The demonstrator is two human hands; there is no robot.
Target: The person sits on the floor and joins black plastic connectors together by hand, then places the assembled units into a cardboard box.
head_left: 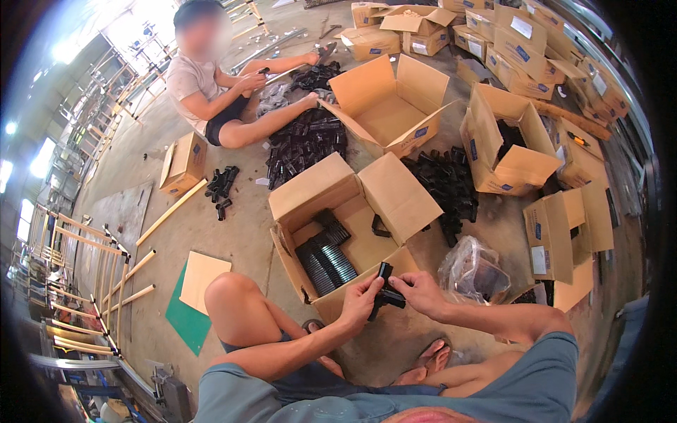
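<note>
Between my hands is a black pipe joint (388, 298) with short branching arms, held just over the near edge of an open cardboard box (367, 259). My left hand (361, 302) grips it from the left side. From the right, my right hand (421, 291) pinches at it with thumb and fingertips; whether a small part sits in that pinch is hidden. Inside the box, black parts (326, 264) lie stacked in neat rows, with a few loose ones beside them.
A co-worker (204, 84) sits on the floor at the far left beside a large heap of black joints (308, 144). Another heap (446, 187) lies right of my box. Open cartons (508, 141), a clear plastic bag (471, 271) and pale pipes (173, 211) stand or lie around.
</note>
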